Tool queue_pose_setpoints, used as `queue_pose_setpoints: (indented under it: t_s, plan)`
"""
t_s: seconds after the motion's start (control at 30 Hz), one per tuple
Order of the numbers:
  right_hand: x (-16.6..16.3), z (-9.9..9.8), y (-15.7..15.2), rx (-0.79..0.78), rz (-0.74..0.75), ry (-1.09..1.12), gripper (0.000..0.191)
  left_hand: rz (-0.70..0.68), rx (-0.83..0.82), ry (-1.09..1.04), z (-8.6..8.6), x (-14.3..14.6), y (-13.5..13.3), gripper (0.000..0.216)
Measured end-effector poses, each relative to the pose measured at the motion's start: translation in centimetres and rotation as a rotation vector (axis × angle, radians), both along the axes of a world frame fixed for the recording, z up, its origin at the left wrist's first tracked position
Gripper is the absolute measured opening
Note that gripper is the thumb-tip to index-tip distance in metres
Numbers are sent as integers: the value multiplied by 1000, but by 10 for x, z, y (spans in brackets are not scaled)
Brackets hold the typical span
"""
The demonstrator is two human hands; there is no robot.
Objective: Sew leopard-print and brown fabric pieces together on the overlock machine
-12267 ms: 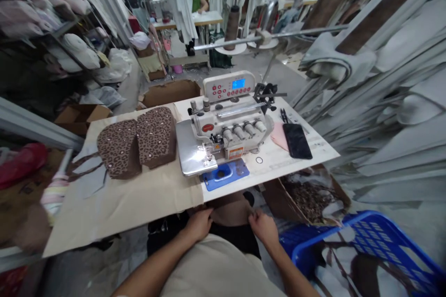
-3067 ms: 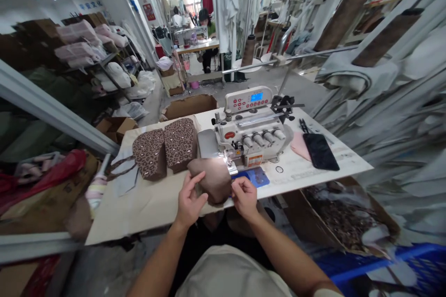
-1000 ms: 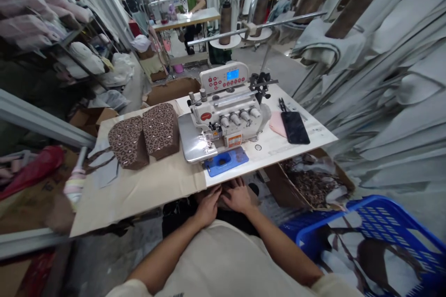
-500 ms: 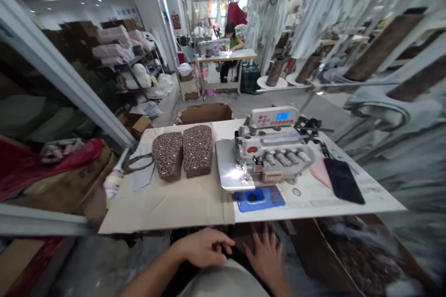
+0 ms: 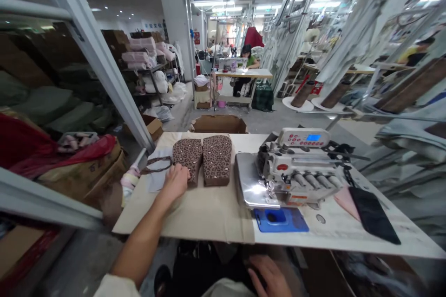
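Observation:
Two stacks of leopard-print fabric pieces stand side by side on the table: the left stack and the right stack. My left hand reaches across the table and rests against the near end of the left stack, fingers curled at its edge. My right hand lies low in my lap under the table edge, fingers spread on dark fabric. A white overlock sewing machine sits right of the stacks, with a blue pad in front of it.
A black phone and pink cloth lie right of the machine. Thread cones stand on a rack behind. A cardboard box sits beyond the table. Red bags and shelves are at left. A person sews at a far table.
My left hand has come up from my lap and reached out to the left leopard stack. My right hand stays low in my lap. The view has lifted and turned left.

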State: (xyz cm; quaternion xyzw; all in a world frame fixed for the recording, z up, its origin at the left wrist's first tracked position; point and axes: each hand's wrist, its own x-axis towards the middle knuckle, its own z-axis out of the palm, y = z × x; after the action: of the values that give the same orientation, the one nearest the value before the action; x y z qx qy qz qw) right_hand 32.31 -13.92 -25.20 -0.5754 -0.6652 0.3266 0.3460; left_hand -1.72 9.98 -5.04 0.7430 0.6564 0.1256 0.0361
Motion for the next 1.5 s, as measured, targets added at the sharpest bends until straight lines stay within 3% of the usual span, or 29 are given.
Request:
queue_pose_setpoints:
  t_s: [0.07, 0.13, 0.2, 0.27, 0.33, 0.37, 0.4, 0.43, 0.5, 0.53, 0.57, 0.63, 0.73, 0.83, 0.93, 1.07, 1.17, 1.23, 1.37, 1.5]
  plan:
    - [-14, 32, 13, 164, 115, 22, 33, 55, 28, -24, 6, 3, 7, 23]
    - [-32, 60, 28, 432, 146, 26, 39, 115, 39, -78, 11, 9, 7, 26]
    - [-52, 80, 42, 633, 115, 15, 39, 23, -10, -217, 15, 17, -5, 25]
    - [-73, 92, 53, 724, 9, -14, 43, -305, -119, -439, 18, 21, -32, 26]
    - [-93, 101, 61, 730, -76, -48, 53, -785, -263, -617, 23, 19, -64, 32]
    - [-101, 106, 66, 716, -49, -69, 54, -990, -354, -668, 26, 15, -79, 29]
    - [-107, 111, 71, 695, 40, -91, 51, -1102, -411, -721, 29, 8, -92, 29]
    - [-111, 118, 78, 664, 174, -110, 45, -1129, -426, -761, 31, 1, -100, 31]
    - [-111, 132, 98, 588, 418, -131, 33, -920, -286, -798, 33, -15, -106, 25]
    - [-108, 140, 110, 531, 421, -124, 30, -741, -143, -769, 32, -22, -104, 18]
    - [-104, 147, 122, 497, 306, -132, 32, -568, 10, -704, 28, -27, -99, 14]
    - [-94, 157, 143, 595, 121, -135, 36, -339, 260, -521, 12, -36, -89, 28]
    - [-87, 155, 150, 668, 71, -194, 41, -288, 394, -319, -23, -46, -81, 46]
    - [-87, 137, 131, 594, 224, -334, 28, -306, 353, -231, -58, -59, -88, 50]
    - [-85, 118, 109, 537, 393, -384, 8, -302, 270, -198, -75, -70, -97, 48]
    - [-76, 112, 99, 542, 393, -313, 18, -268, 257, -308, -61, -50, -89, 40]
    - [-73, 113, 100, 531, 357, -274, 14, -254, 273, -391, -37, -6, -63, 29]
    - [-73, 113, 100, 531, 355, -255, 13, -329, 261, -380, -23, 28, -41, 22]
    - [-71, 111, 100, 556, 325, -154, 8, -402, 129, -204, -5, 83, -5, 19]
    - [-67, 112, 102, 568, 304, -15, 9, -236, -47, -5, 5, 111, 14, 7]
